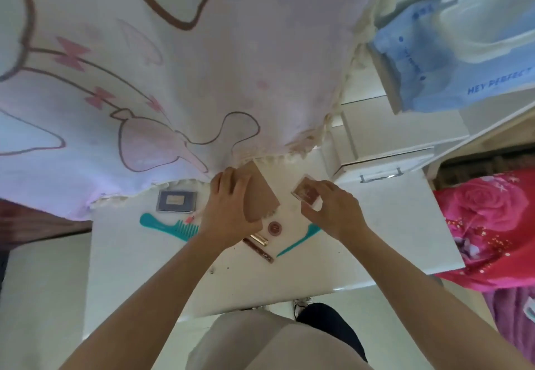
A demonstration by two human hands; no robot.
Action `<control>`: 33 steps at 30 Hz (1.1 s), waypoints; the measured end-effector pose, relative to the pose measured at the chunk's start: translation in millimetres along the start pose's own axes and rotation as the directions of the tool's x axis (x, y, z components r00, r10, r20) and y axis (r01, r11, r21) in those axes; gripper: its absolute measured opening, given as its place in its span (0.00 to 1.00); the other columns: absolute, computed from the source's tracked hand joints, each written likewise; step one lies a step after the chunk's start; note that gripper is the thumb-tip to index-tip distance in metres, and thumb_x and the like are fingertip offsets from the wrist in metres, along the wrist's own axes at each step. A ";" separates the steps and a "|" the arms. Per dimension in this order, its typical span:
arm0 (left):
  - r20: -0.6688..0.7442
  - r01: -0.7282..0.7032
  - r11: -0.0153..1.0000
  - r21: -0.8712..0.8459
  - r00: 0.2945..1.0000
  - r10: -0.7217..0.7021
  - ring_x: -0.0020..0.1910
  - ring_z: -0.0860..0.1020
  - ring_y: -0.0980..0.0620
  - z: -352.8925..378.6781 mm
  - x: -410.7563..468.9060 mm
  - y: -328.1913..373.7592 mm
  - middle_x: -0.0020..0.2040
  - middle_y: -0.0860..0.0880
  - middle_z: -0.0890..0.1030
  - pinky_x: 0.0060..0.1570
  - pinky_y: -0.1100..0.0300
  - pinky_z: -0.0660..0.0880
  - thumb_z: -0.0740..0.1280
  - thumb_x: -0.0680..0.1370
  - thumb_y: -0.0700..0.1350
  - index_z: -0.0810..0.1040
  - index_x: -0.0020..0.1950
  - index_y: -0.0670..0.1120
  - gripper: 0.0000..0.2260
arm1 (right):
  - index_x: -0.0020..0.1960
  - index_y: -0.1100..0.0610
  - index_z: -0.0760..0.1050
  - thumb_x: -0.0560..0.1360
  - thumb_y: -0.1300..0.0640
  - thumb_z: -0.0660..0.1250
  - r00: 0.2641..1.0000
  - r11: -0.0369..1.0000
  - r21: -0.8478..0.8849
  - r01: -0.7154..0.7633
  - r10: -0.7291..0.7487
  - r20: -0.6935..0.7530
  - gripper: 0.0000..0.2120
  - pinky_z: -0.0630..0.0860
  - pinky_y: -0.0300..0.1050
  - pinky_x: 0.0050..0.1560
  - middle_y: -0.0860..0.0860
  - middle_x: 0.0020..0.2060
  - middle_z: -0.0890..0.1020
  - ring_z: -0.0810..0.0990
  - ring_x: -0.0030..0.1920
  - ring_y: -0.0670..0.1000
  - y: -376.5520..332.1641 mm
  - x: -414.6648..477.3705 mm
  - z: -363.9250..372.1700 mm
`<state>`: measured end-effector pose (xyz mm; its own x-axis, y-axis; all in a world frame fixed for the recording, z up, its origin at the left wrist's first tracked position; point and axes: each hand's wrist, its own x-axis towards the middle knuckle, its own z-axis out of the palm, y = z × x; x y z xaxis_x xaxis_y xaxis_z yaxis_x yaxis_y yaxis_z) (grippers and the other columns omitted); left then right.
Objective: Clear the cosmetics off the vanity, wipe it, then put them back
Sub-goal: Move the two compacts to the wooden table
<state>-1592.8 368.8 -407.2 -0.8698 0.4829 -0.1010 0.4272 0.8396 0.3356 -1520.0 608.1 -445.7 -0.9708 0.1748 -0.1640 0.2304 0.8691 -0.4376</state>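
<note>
On the white vanity top (376, 224), my left hand (228, 210) grips a flat brown palette (260, 193) by its left edge. To its right, my right hand (330, 207) pinches a small clear-cased blush compact (305, 193) just above the surface. Below the hands lie a small round pink compact (274, 227), a gold lipstick tube (260, 239) and a dark red lip gloss tube (259, 251). A dark blue rectangular compact (176, 201) sits at the left. One teal wide-tooth comb (170, 226) lies left, and a teal tail comb (298, 239) lies right.
A pale printed curtain (173, 80) hangs over the back of the vanity. A white drawer unit with a metal handle (382, 177) stands at the back right. A blue bag (434, 65) hangs above it. Red floral bedding (492, 224) borders the right edge.
</note>
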 end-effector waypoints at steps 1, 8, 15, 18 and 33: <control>-0.033 0.037 0.999 -0.001 0.999 -0.037 0.65 0.60 0.45 -8.0 -13.8 -4.7 0.68 0.47 0.61 0.57 0.46 0.73 0.75 0.61 0.60 0.59 0.71 0.52 0.44 | 0.67 0.48 0.72 0.72 0.42 0.67 0.998 0.998 0.032 0.056 -0.055 -0.027 0.25 0.78 0.47 0.43 0.48 0.52 0.80 0.81 0.43 0.54 -10.3 3.2 1.0; -0.353 0.411 0.910 -0.059 0.844 -0.404 0.64 0.63 0.39 -76.2 -150.0 -59.5 0.67 0.43 0.65 0.55 0.44 0.74 0.72 0.59 0.58 0.64 0.73 0.47 0.44 | 0.61 0.47 0.78 0.70 0.42 0.70 0.883 0.864 0.182 0.470 -0.462 -0.085 0.21 0.80 0.47 0.44 0.44 0.50 0.82 0.83 0.44 0.50 -156.5 23.1 22.9; -0.594 0.734 0.662 -0.148 0.469 -0.653 0.66 0.61 0.42 -155.3 -339.5 -111.5 0.68 0.46 0.63 0.56 0.46 0.71 0.78 0.61 0.54 0.62 0.73 0.52 0.43 | 0.58 0.44 0.76 0.70 0.44 0.71 0.587 0.547 0.264 0.794 -0.803 -0.100 0.17 0.77 0.42 0.41 0.43 0.47 0.81 0.78 0.39 0.44 -367.5 -45.8 43.6; -0.634 0.834 0.523 -0.175 0.311 -0.708 0.67 0.60 0.41 -176.7 -439.5 -132.2 0.69 0.46 0.63 0.60 0.40 0.70 0.77 0.61 0.56 0.60 0.73 0.54 0.44 | 0.58 0.45 0.77 0.69 0.44 0.71 0.431 0.382 0.297 0.875 -0.894 -0.120 0.18 0.79 0.43 0.40 0.42 0.49 0.81 0.80 0.40 0.43 -456.6 -102.9 72.7; -0.655 0.936 0.093 -0.339 -0.164 -0.738 0.67 0.59 0.41 -194.3 -847.5 -184.6 0.70 0.46 0.62 0.56 0.38 0.73 0.79 0.62 0.55 0.62 0.72 0.51 0.44 | 0.58 0.46 0.79 0.70 0.41 0.70 -0.117 -0.160 0.378 0.912 -0.984 -0.133 0.19 0.74 0.38 0.30 0.41 0.51 0.82 0.78 0.35 0.40 -744.9 -447.1 215.3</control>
<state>-982.4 -243.7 -201.6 -0.3346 -0.8613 0.3823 -0.8581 0.4462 0.2543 -1243.4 -217.1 -236.7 -0.1216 -0.8141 0.5679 -0.8971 -0.1547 -0.4138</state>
